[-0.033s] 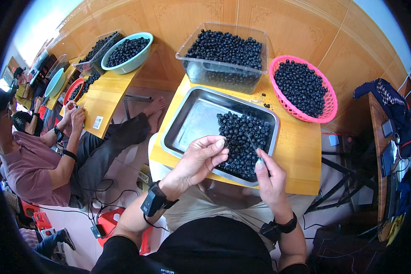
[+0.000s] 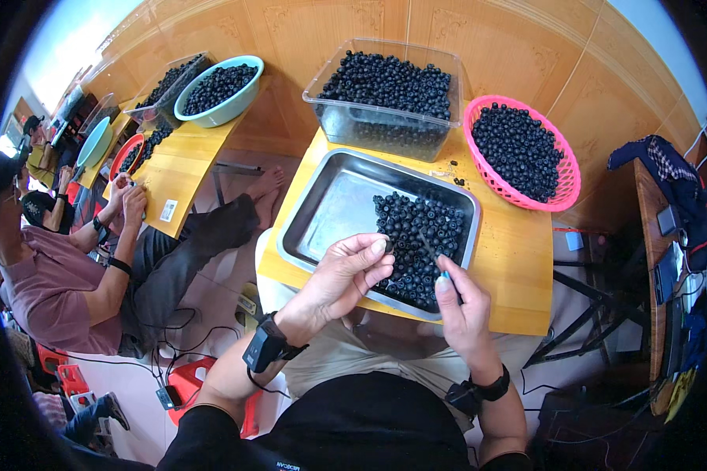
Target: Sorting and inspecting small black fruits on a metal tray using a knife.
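My left hand [image 2: 344, 271] pinches a single blueberry [image 2: 389, 246] between thumb and fingertips, above the near edge of a steel tray [image 2: 320, 218]. Loose blueberries [image 2: 424, 271] are heaped in the tray's right half, while bare metal shows on its left. In my right hand [image 2: 465, 306] is a thin, dark, pointed tool [image 2: 430, 250] with a bit of blue near the fingers. Its tip points up and left over the heap, just right of the held berry and apart from it. I cannot make out the tool's exact kind.
Behind the tray stands a clear plastic bin [image 2: 385, 129] of blueberries, with a pink basket [image 2: 571, 177] of them to its right. Small dark bits lie on the yellow table [image 2: 514, 251]. At left, a person [image 2: 71, 275] sits by another table holding a pale-green basin [image 2: 243, 100].
The pointed tool has shifted slightly to the left and its angle has changed a little in my right hand. My left hand stays in place with the blueberry.
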`<state>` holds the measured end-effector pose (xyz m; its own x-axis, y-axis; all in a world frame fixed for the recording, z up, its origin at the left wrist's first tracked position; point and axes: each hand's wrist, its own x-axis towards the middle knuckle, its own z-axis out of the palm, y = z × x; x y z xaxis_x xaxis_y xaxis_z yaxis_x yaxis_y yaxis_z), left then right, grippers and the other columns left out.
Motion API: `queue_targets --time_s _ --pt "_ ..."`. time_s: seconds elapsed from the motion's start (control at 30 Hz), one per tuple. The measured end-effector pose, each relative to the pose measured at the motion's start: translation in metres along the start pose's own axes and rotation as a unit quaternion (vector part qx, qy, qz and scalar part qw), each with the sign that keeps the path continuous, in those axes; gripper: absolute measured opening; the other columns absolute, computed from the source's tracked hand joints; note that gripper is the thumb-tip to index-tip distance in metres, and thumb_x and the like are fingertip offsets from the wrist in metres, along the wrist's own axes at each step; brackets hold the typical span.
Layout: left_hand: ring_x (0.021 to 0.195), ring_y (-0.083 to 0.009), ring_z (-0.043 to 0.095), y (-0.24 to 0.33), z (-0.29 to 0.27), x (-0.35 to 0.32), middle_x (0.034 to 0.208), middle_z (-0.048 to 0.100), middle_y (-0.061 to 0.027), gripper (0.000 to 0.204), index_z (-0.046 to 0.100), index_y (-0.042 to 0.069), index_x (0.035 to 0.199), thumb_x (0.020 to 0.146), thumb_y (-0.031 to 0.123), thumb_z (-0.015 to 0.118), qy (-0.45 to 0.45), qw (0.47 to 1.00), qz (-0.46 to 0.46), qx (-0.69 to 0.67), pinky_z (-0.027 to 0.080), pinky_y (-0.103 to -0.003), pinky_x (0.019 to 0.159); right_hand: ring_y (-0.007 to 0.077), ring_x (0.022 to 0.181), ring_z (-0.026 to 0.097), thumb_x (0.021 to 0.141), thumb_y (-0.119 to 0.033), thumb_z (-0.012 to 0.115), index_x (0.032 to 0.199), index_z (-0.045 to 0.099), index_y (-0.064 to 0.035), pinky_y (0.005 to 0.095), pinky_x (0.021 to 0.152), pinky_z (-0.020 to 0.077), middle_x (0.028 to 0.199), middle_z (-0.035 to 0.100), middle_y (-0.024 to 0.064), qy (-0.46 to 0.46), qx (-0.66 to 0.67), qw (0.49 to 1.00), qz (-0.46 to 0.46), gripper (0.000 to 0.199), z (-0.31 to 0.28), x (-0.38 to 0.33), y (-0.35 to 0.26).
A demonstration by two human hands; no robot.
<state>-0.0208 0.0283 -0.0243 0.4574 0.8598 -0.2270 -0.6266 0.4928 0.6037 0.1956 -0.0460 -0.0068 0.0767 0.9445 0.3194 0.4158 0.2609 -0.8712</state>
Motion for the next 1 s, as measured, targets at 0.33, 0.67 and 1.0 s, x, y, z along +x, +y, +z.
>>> queue_targets --time_s 0.33,0.67,1.0 --pt "0.093 -0.0152 0.072 -0.012 0.004 -0.011 0.107 0.071 -0.0068 0.018 0.066 0.004 0.116 0.100 0.011 0.063 -0.036 0.997 -0.005 -0.064 0.062 -0.029 0.085 0.0254 0.072 0.067 0.096 -0.022 0.072 0.122 0.066 0.0033 0.0347 0.064 0.0523 0.085 0.067 0.0147 -0.042 -0.011 0.997 -0.066 0.037 0.022 0.001 -0.009" --pt "0.093 -0.0157 0.072 -0.017 0.002 -0.018 0.105 0.072 -0.0090 0.018 0.064 0.002 0.118 0.103 0.010 0.060 -0.055 0.995 0.004 -0.087 0.062 -0.029 0.086 0.0248 0.068 0.067 0.093 -0.021 0.076 0.120 0.068 0.0029 0.0342 0.060 0.0519 0.083 0.066 0.0140 -0.034 -0.032 0.995 -0.092 0.037 0.024 0.002 -0.015" --pt "0.082 -0.0155 0.064 -0.010 0.025 -0.042 0.094 0.064 -0.0083 0.018 0.064 0.004 0.112 0.100 0.016 0.066 -0.104 0.993 0.038 -0.047 0.058 -0.028 0.074 0.0139 0.076 0.064 0.094 -0.014 0.073 0.119 0.068 0.0045 0.0281 0.068 0.0504 0.088 0.069 0.0108 0.050 0.086 0.993 0.058 0.032 0.012 0.011 0.011"
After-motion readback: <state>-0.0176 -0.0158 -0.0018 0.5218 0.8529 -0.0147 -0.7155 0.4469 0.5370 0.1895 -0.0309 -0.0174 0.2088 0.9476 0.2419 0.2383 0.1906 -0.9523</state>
